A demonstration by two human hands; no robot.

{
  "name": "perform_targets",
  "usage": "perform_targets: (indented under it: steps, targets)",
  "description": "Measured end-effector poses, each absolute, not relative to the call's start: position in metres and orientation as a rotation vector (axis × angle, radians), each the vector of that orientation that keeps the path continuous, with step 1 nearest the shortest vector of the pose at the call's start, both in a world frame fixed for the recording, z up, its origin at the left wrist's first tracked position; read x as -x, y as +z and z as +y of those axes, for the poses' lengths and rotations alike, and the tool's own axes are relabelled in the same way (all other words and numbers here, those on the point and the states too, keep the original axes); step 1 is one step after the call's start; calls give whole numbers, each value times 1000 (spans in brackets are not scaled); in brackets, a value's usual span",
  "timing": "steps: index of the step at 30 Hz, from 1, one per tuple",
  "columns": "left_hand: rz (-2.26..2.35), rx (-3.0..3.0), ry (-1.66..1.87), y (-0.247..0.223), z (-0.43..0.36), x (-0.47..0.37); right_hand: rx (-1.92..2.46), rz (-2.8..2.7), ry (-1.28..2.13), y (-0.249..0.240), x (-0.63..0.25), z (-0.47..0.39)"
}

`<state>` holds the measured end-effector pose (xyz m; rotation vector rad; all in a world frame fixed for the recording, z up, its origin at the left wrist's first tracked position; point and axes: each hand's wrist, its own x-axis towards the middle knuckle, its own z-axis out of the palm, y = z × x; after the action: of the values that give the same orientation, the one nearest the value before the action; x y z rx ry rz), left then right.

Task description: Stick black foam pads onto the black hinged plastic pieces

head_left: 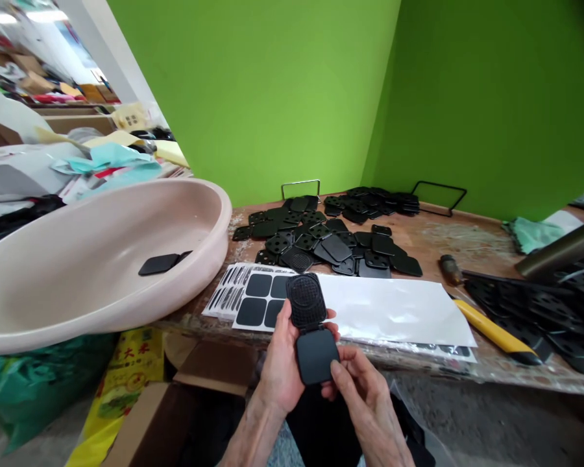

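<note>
My left hand (283, 363) is closed around a black hinged plastic piece (306, 301), held unfolded above the table's front edge. Its upper half carries a round, textured pattern. Over the lower half lies a smooth black square pad (316, 357) with rounded corners, like those on the sheet behind. At the pad's lower right corner, the thumb and fingers of my right hand (363, 392) are pinched on the edge. Just behind my hands is a white sheet of black square pads (252, 312), partly covered by blank white backing paper (394, 308).
Many black plastic pieces (333, 246) lie heaped at the back of the worktable (448, 237). A pale pink basin (219, 214) on the left holds a similar black piece (158, 264). To the right are a yellow-handled tool (491, 329), a small brown bottle (450, 268) and a dark cylinder (564, 253).
</note>
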<state>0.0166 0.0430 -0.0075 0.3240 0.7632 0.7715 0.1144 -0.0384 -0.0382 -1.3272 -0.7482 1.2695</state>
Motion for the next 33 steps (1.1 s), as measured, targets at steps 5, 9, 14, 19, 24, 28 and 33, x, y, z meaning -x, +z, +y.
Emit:
perform_targets:
  steps: [5,9,14,19,24,28,33]
  targets:
    - [787,-334,745,-11,34,-17,1335,-762,1248,-40,-118,-36]
    - [870,-462,793,-15,26,-20,1324,-770,1247,-41,-119,-35]
    - [933,-590,811,-18,27,-20,1318,-783,1226,-36,-120,-32]
    - [941,-597,811,-18,30,-23,1306,-735,1216,-31,-121,-34]
    - [870,-515,881,-16,30,-28,1385,-730,1161,-33,-124,-40]
    - [834,-489,987,-11,30,-29,1474,-957,911,-42,-122,-42]
    - [776,-314,940,-15,36,-26,1446,-1524,274,-45,-109,-43]
